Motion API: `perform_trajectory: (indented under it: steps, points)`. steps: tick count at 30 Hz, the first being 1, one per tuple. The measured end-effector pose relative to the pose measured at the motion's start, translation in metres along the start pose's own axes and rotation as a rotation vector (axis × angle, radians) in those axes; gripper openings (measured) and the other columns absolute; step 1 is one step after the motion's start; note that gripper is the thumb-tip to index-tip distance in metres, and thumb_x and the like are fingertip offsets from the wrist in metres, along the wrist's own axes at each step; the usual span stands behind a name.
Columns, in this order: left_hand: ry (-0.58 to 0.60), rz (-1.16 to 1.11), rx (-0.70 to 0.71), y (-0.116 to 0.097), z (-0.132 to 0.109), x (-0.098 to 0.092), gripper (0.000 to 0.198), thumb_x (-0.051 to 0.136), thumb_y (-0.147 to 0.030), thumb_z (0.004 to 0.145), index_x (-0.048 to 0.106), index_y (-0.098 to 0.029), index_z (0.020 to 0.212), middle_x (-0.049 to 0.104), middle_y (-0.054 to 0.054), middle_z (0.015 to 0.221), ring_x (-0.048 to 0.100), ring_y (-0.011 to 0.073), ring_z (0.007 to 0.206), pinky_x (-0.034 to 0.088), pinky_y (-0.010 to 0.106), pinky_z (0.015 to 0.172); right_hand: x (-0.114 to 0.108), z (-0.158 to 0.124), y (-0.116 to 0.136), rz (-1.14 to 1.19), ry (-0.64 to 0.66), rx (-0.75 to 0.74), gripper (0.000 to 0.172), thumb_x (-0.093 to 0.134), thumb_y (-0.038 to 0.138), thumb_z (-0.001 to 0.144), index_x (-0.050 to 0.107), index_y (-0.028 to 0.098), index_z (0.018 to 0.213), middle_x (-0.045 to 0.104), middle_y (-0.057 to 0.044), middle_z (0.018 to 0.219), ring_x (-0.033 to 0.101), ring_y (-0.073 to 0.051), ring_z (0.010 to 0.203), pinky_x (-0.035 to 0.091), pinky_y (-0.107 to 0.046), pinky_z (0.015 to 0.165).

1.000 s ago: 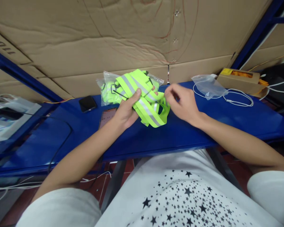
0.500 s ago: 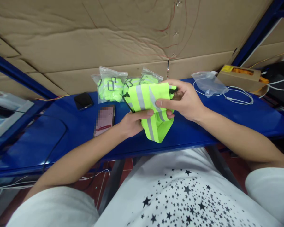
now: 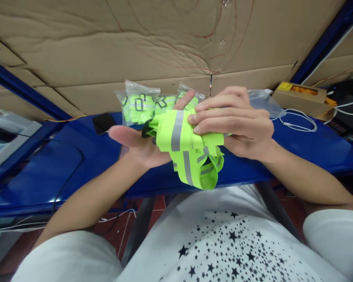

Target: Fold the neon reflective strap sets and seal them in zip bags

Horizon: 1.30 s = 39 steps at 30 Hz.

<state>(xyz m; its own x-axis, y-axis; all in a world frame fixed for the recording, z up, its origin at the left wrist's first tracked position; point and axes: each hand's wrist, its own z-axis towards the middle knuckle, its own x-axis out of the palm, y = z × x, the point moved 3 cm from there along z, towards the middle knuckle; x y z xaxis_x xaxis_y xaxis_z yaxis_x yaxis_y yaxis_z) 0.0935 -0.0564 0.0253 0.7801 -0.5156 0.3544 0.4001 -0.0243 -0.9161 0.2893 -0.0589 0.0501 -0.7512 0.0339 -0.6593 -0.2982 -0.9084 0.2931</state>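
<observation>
A neon yellow-green reflective safety strap (image 3: pixel 176 131) with grey stripes is rolled into a bundle over the front of the bench, and a loose loop hangs below it. My left hand (image 3: pixel 148 152) lies open behind and under the bundle, palm up, its thumb stretched out to the left and a fingertip showing past the far side. Across the right part of the bundle, my right hand (image 3: pixel 238 121) lays its fingers on top and grips it; its thumb is hidden. Black fittings show at the strap's left end.
Clear bags of similar straps (image 3: pixel 139 107) stand against the cardboard wall (image 3: pixel 164 58). A black phone (image 3: pixel 103 123) lies on the blue bench (image 3: pixel 67 156); another phone is mostly covered by my left hand. To the right are an empty plastic bag (image 3: pixel 266 102), a white cable (image 3: pixel 301 123) and a cardboard box (image 3: pixel 300 100).
My left hand has let go and opened out, thumb swung left. My right hand has turned over, its fingers now across the bundle's top. The hanging loop has spread and dropped lower.
</observation>
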Motion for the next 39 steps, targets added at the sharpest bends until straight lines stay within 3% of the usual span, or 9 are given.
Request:
perform_trajectory:
  steps: [6, 10, 14, 18, 23, 26, 30, 35, 39]
  points:
    - [-0.090, -0.120, -0.012, 0.000, 0.009, -0.016, 0.077, 0.084, -0.013, 0.060, 0.066, -0.027, 0.133, 0.076, -0.001, 0.117, 0.075, 0.0206, 0.096, 0.062, 0.032, 0.090, 0.002, 0.005, -0.012, -0.108, 0.135, -0.202, 0.035, 0.046, 0.024, 0.105, 0.070, 0.031, 0.129, 0.068, 0.003, 0.144, 0.053, -0.025, 0.147, 0.038, -0.055, 0.123]
    - [-0.227, 0.025, -0.012, 0.012, 0.022, -0.035, 0.076, 0.073, 0.000, 0.055, 0.064, -0.027, 0.126, 0.075, 0.000, 0.112, 0.074, 0.0267, 0.107, 0.061, 0.038, 0.093, 0.007, 0.004, -0.028, 0.123, 0.150, -0.019, 0.035, 0.062, 0.039, 0.099, 0.068, 0.028, 0.132, 0.065, -0.003, 0.145, 0.050, -0.029, 0.148, 0.041, -0.055, 0.123]
    - [-0.147, 0.132, -0.037, 0.021, 0.017, -0.033, 0.093, 0.087, -0.003, 0.051, 0.059, -0.034, 0.135, 0.073, 0.001, 0.111, 0.073, 0.0332, 0.113, 0.063, 0.040, 0.089, 0.013, 0.002, -0.044, 0.221, -0.032, 0.200, 0.054, 0.078, 0.052, 0.086, 0.067, 0.026, 0.132, 0.066, -0.007, 0.139, 0.058, -0.030, 0.136, 0.048, -0.051, 0.115]
    - [-0.084, 0.178, -0.051, 0.024, 0.004, -0.019, 0.101, 0.096, -0.013, 0.055, 0.053, -0.043, 0.141, 0.073, -0.001, 0.099, 0.077, 0.0298, 0.097, 0.064, 0.035, 0.077, 0.023, 0.001, -0.049, 0.332, 0.114, 0.272, 0.052, 0.086, 0.049, 0.077, 0.074, 0.020, 0.119, 0.075, -0.005, 0.114, 0.070, -0.026, 0.108, 0.056, -0.043, 0.097]
    - [-0.126, 0.129, 0.032, 0.021, 0.002, -0.008, 0.111, 0.098, -0.015, 0.056, 0.047, -0.046, 0.149, 0.076, -0.001, 0.106, 0.073, 0.0363, 0.116, 0.062, 0.045, 0.092, 0.011, 0.002, -0.037, 0.358, -0.015, 0.304, 0.045, 0.088, 0.046, 0.073, 0.078, 0.022, 0.110, 0.075, -0.004, 0.115, 0.070, -0.028, 0.115, 0.056, -0.044, 0.100]
    - [-0.126, 0.107, 0.064, 0.022, 0.005, -0.011, 0.091, 0.099, -0.023, 0.058, 0.060, -0.038, 0.139, 0.076, 0.002, 0.117, 0.065, 0.0395, 0.131, 0.058, 0.049, 0.105, 0.001, 0.003, -0.033, 0.325, -0.156, 0.310, 0.046, 0.088, 0.047, 0.075, 0.077, 0.023, 0.113, 0.075, -0.004, 0.115, 0.071, -0.027, 0.110, 0.058, -0.042, 0.096]
    - [0.017, 0.101, -0.028, 0.033, 0.006, -0.014, 0.059, 0.097, -0.050, 0.063, 0.077, -0.024, 0.112, 0.078, 0.009, 0.116, 0.063, 0.0439, 0.132, 0.058, 0.053, 0.105, -0.003, 0.002, -0.026, 0.306, -0.331, 0.221, 0.045, 0.088, 0.043, 0.078, 0.075, 0.023, 0.115, 0.075, -0.004, 0.115, 0.072, -0.026, 0.104, 0.061, -0.042, 0.092]
    - [-0.002, 0.079, -0.035, 0.032, 0.006, -0.017, 0.055, 0.098, -0.056, 0.055, 0.079, -0.022, 0.093, 0.081, 0.006, 0.095, 0.073, 0.0385, 0.115, 0.063, 0.043, 0.091, 0.010, -0.006, -0.009, 0.077, -0.240, 0.000, 0.028, 0.068, 0.035, 0.098, 0.071, 0.034, 0.126, 0.073, 0.000, 0.129, 0.067, -0.028, 0.127, 0.051, -0.047, 0.114]
    - [-0.024, 0.039, -0.047, 0.027, 0.006, -0.011, 0.066, 0.095, -0.070, 0.051, 0.077, -0.028, 0.099, 0.081, 0.000, 0.100, 0.069, 0.0350, 0.125, 0.062, 0.038, 0.093, 0.017, -0.014, -0.013, -0.181, -0.238, -0.176, 0.038, 0.058, 0.031, 0.103, 0.061, 0.042, 0.139, 0.069, 0.006, 0.140, 0.066, -0.022, 0.130, 0.047, -0.044, 0.117]
